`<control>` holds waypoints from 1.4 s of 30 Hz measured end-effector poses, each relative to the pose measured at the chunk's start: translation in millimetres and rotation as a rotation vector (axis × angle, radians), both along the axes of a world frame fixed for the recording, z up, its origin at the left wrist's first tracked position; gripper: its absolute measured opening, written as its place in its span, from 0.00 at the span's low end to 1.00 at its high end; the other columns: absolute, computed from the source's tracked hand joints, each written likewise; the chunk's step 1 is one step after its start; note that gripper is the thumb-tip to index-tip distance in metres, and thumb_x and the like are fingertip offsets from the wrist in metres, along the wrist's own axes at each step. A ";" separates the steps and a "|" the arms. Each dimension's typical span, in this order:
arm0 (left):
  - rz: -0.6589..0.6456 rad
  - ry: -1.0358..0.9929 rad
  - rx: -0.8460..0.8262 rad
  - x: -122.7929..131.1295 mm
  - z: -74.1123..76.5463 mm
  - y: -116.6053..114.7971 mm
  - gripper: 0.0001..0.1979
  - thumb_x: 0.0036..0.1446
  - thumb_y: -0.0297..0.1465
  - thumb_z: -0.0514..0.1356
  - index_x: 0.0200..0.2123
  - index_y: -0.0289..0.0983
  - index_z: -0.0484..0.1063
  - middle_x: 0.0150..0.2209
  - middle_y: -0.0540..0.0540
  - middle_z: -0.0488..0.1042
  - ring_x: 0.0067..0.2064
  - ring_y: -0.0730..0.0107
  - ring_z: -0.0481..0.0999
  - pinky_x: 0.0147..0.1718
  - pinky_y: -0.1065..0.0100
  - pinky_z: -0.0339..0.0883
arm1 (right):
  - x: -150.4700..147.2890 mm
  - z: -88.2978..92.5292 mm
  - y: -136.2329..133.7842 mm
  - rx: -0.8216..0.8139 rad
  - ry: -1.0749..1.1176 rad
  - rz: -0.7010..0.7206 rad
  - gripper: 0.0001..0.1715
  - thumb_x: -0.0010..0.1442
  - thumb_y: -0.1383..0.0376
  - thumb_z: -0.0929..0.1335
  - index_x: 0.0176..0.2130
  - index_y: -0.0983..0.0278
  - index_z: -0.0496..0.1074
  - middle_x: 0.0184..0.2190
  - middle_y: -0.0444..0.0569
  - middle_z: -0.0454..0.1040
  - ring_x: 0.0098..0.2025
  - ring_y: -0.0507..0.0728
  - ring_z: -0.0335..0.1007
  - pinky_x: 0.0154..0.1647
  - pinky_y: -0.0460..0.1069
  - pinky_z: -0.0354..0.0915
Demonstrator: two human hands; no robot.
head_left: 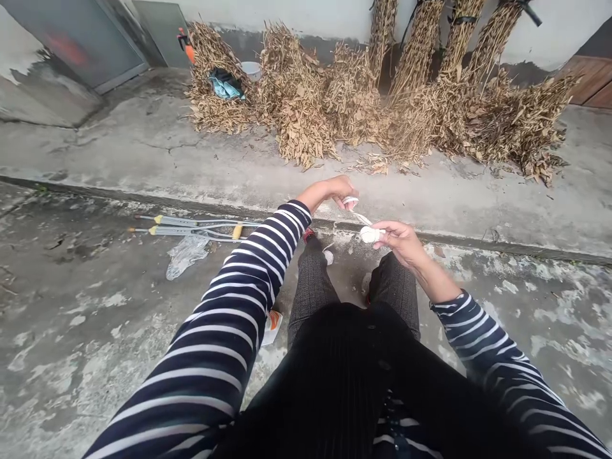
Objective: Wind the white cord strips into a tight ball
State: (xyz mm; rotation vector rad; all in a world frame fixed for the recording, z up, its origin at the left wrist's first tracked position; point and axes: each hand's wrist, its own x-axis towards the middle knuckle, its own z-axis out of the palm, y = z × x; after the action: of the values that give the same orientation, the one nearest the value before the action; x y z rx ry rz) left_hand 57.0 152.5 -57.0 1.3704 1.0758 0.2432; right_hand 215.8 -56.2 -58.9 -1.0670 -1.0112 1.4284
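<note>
My left hand is closed, with a loop of white yarn around its fingers. From there several loose strands run down to a small white ball of yarn. My right hand pinches that ball between thumb and fingers. A second white ball shows lower down beside my left trouser leg, with a thin strand above it; whether it hangs or rests on the ground I cannot tell. Both hands are held out in front of my knees, apart from each other.
Metal crutches lie on the concrete at left, beside a clear plastic bag. A low step crosses ahead. Dried plant bundles line the wall, with a blue cloth on one. An orange-and-white item lies beside my left leg.
</note>
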 end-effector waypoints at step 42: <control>-0.050 0.000 0.944 1.9 -33.5 -161.8 0.13 0.66 0.32 0.58 0.47 0.37 0.82 0.39 0.43 0.84 0.36 0.67 0.79 0.38 0.70 0.65 | 30.1 33.1 -6.4 -0.052 -0.011 -0.224 0.28 0.36 0.56 0.85 0.36 0.62 0.81 0.34 0.45 0.80 0.30 0.50 0.76 0.35 0.46 0.79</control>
State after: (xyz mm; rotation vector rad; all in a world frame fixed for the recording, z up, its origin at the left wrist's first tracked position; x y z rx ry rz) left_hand 58.9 -9.3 -90.6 2.2210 0.9485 0.7811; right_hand 245.8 -62.6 -25.8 -1.1875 -0.8374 1.2730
